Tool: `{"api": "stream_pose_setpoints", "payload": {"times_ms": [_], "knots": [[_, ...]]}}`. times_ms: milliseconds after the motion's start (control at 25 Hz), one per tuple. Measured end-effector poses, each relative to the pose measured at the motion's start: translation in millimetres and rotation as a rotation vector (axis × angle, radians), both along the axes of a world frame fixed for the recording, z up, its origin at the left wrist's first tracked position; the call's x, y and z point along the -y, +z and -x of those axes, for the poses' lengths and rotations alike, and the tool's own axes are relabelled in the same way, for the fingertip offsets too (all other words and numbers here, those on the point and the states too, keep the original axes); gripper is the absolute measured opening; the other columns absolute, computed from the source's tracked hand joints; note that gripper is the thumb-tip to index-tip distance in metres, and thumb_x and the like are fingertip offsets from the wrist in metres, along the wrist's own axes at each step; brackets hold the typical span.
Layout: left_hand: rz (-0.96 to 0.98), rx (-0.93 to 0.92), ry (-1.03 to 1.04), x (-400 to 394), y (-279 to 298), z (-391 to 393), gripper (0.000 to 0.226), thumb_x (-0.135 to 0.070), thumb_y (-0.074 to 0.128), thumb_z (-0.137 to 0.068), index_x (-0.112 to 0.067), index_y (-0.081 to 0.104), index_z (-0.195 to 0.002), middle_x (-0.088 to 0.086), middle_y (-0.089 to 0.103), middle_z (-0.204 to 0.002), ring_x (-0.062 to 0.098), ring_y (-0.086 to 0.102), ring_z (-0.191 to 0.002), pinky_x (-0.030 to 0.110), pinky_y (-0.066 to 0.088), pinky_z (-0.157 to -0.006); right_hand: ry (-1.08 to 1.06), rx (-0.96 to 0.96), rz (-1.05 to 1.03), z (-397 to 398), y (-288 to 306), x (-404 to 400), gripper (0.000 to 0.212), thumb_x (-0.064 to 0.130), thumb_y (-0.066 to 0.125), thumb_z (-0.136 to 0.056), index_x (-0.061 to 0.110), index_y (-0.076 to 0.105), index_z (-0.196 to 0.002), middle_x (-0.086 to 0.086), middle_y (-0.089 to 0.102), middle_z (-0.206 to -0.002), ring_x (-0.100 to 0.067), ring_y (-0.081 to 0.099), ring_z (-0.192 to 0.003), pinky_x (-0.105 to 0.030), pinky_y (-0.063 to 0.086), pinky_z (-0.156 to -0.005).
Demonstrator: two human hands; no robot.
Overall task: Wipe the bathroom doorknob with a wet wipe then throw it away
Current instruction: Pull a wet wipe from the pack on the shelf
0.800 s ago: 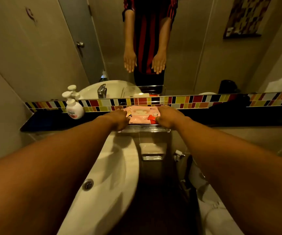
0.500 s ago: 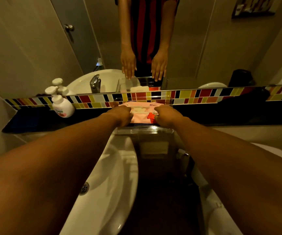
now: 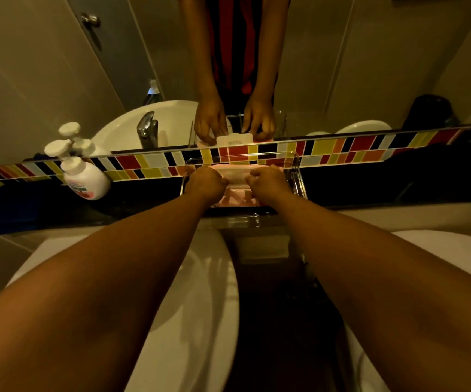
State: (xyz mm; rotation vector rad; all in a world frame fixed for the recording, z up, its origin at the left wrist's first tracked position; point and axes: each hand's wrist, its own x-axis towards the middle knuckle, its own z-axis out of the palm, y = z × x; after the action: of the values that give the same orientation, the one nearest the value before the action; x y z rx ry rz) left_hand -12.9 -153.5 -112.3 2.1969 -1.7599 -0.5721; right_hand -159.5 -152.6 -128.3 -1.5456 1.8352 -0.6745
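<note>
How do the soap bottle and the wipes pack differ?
The soap bottle is white, stands upright and is untouched; the wipes pack is pink, lies flat and is held by the left hand and right hand. The pack sits in a clear tray; the bottle doesn't. Both are on the dark ledge.

Left hand (image 3: 206, 183) and right hand (image 3: 268, 182) gripping a pink soft wet-wipe pack (image 3: 235, 185) lying in a clear plastic tray (image 3: 296, 176), white pump soap bottle (image 3: 82, 172) standing far left, white ceramic sink (image 3: 200, 321) sitting near.
</note>
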Motion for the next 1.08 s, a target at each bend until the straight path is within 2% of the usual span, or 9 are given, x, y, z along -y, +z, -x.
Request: {"api": "stream_pose_setpoints", "payload": {"times_ms": [120,280,360,440,520,640,720,920,1080], "knots": [[0.027,-0.187,0.146,4.6,-11.3,2.8,0.03,-0.033,0.065,-0.086,-0.014,0.067,-0.11,0.008,0.071,-0.104,0.026,0.068,-0.088,0.039,0.06,-0.075,-0.121,0.104,-0.076,-10.8,-12.3,8.0,0.022,0.029,0.064,-0.089,0.015,0.072,-0.103,-0.007,0.069,-0.106,-0.027,0.065,-0.099,-0.042,0.055,-0.086],[0.043,-0.344,0.192,4.5,-18.1,4.0,0.033,-0.026,0.064,-0.089,-0.013,0.064,-0.119,0.01,0.069,-0.114,0.029,0.067,-0.101,0.039,0.057,-0.083,-0.269,0.178,-0.119,-17.2,-17.5,14.8,0.03,0.025,0.073,-0.082,0.01,0.069,-0.107,-0.01,0.069,-0.107,-0.031,0.064,-0.102,-0.046,0.054,-0.092],[0.063,-0.347,0.142,4.0,-16.5,3.3,0.027,-0.02,0.063,-0.09,-0.009,0.067,-0.114,0.012,0.069,-0.11,0.027,0.068,-0.098,0.037,0.058,-0.08,-0.316,0.227,-0.106,-16.3,-13.5,15.8,0.021,0.019,0.07,-0.084,0.007,0.068,-0.101,-0.011,0.07,-0.103,-0.031,0.066,-0.097,-0.044,0.056,-0.088],[0.105,-0.357,0.09,0.3,-7.3,-0.8,0.014,-0.017,0.061,-0.091,-0.007,0.07,-0.096,0.014,0.07,-0.096,0.027,0.068,-0.085,0.032,0.057,-0.064,-0.322,0.283,-0.068,-15.8,-4.9,13.3,0.016,0.017,0.067,-0.086,0.007,0.071,-0.097,-0.012,0.071,-0.098,-0.03,0.068,-0.092,-0.043,0.058,-0.084],[0.152,-0.396,0.07,-6.8,7.2,-8.3,0.017,-0.012,0.056,-0.09,-0.008,0.064,-0.076,0.017,0.065,-0.081,0.03,0.067,-0.073,0.039,0.058,-0.057,-0.285,0.303,-0.021,-16.4,9.5,6.2,0.016,0.017,0.064,-0.086,0.004,0.072,-0.092,-0.014,0.071,-0.092,-0.031,0.068,-0.087,-0.043,0.06,-0.077],[0.17,-0.54,0.081,-30.6,38.8,-19.2,0.017,-0.007,0.052,-0.089,-0.007,0.054,-0.072,0.022,0.063,-0.081,0.032,0.068,-0.07,0.036,0.058,-0.053,-0.157,0.374,-0.007,-20.6,43.9,-18.0,0.017,0.013,0.062,-0.087,-0.003,0.067,-0.084,-0.015,0.065,-0.078,-0.029,0.063,-0.074,-0.034,0.056,-0.057],[0.164,-0.713,0.125,-49.7,61.1,-27.0,0.019,-0.004,0.051,-0.091,-0.01,0.05,-0.073,0.018,0.063,-0.075,0.031,0.071,-0.066,0.037,0.06,-0.058,-0.072,0.432,-0.04,-27.4,69.5,-38.4,0.016,0.01,0.062,-0.09,-0.005,0.068,-0.092,-0.015,0.064,-0.079,-0.022,0.062,-0.066,-0.026,0.05,-0.048],[0.203,-0.895,0.206,-123.1,117.4,-76.2,0.021,0.008,0.048,-0.088,-0.007,0.057,-0.099,0.016,0.064,-0.086,0.02,0.067,-0.066,0.023,0.059,-0.057,0.079,0.628,-0.071,-64.8,124.5,-101.8,0.013,-0.01,0.058,-0.086,-0.001,0.063,-0.094,-0.017,0.061,-0.082,-0.024,0.062,-0.062,-0.033,0.056,-0.06],[0.2,-0.9,0.254,-197.1,146.3,-132.8,0.021,0.004,0.052,-0.09,-0.001,0.067,-0.104,0.017,0.069,-0.091,0.02,0.067,-0.07,0.025,0.06,-0.068,0.222,0.585,-0.111,-111.4,148.8,-154.7,0.023,-0.009,0.058,-0.085,0.005,0.064,-0.102,-0.02,0.067,-0.097,-0.025,0.065,-0.071,-0.033,0.058,-0.066]]}}
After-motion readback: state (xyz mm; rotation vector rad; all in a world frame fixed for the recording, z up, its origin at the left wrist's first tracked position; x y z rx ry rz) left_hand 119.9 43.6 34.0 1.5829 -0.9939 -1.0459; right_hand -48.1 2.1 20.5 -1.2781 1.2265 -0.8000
